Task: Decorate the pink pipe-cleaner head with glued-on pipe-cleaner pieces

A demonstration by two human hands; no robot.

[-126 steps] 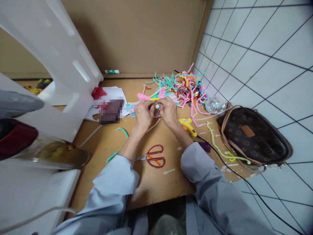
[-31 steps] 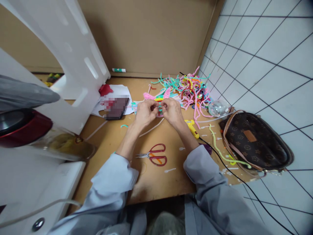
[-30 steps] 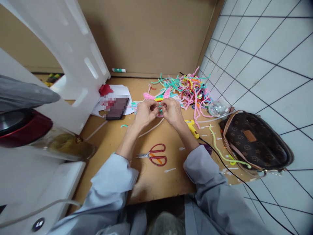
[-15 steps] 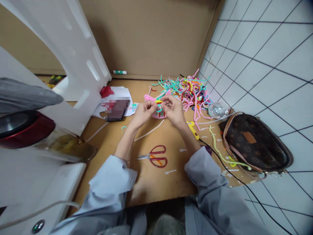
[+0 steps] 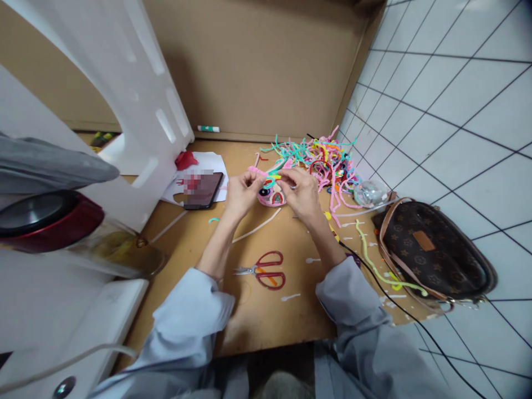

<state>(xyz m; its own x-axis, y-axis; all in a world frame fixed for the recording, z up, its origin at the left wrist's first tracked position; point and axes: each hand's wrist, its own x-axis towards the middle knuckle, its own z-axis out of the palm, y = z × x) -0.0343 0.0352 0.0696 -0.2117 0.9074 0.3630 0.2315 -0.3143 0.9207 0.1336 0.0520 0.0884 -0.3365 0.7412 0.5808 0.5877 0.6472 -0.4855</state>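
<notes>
My left hand [image 5: 244, 191] is closed, thumb and index finger pinching a small teal curled pipe cleaner [image 5: 270, 182]. Opposite it, my right hand [image 5: 301, 191] is held in a pinch; a short yellow piece [image 5: 275, 177] shows by its fingertips, but what those fingers grip is too small to make out. Just below and behind the fingertips sits a pink fuzzy figure [image 5: 266, 200] with a dark round eye and a red-edged patch, partly covered by the hands. Nearer me, red-handled scissors [image 5: 269, 270] lie spread on the table, an orange strip beneath the handles.
A tangled heap of coloured pipe cleaners [image 5: 328, 158] lies behind my right hand. To the right are a yellow glue gun [image 5: 331, 226] with a black cord, a yellow-green pipe cleaner [image 5: 368, 257] and a brown bag [image 5: 436, 249]. At left, a phone [image 5: 203, 191] rests on white paper.
My right fingertips have drawn slightly away from the left ones, uncovering more of the pink figure, including its dark eye. The view has shifted a little.
</notes>
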